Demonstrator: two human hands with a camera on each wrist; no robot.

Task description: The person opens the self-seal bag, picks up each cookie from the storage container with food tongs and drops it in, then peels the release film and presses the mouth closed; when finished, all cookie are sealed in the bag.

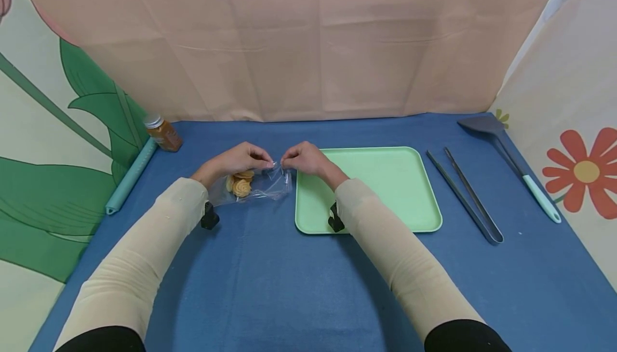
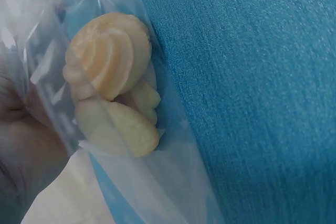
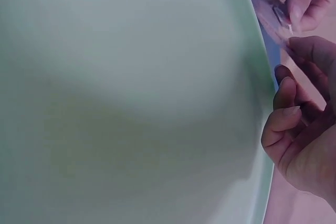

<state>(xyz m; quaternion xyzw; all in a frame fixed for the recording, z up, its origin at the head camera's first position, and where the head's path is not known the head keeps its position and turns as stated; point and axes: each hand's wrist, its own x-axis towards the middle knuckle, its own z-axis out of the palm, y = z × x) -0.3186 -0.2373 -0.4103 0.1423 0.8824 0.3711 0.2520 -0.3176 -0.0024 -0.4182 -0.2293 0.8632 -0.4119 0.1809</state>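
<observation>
A clear plastic bag point(image 1: 270, 187) lies over the blue cloth, left of the green tray. Inside it are several swirled butter cookies point(image 1: 242, 187), gathered toward the bag's left end; the left wrist view shows the ridged cookies point(image 2: 111, 53) close up through the film. My left hand point(image 1: 241, 158) pinches the bag's upper edge between thumb and fingertips. Close beside it, my right hand point(image 1: 308, 159) pinches the same edge, its forearm crossing the tray. In the right wrist view the right hand's thumb and forefinger hold the film, while the other fingers curl loosely.
The light green tray point(image 1: 385, 191) sits right of the bag. Beyond it lie metal tongs point(image 1: 469, 202) and a grey spatula point(image 1: 511, 154) with a mint handle. At the far left are a jar point(image 1: 165, 134) with a silver lid and a rolled teal sheet point(image 1: 131, 176).
</observation>
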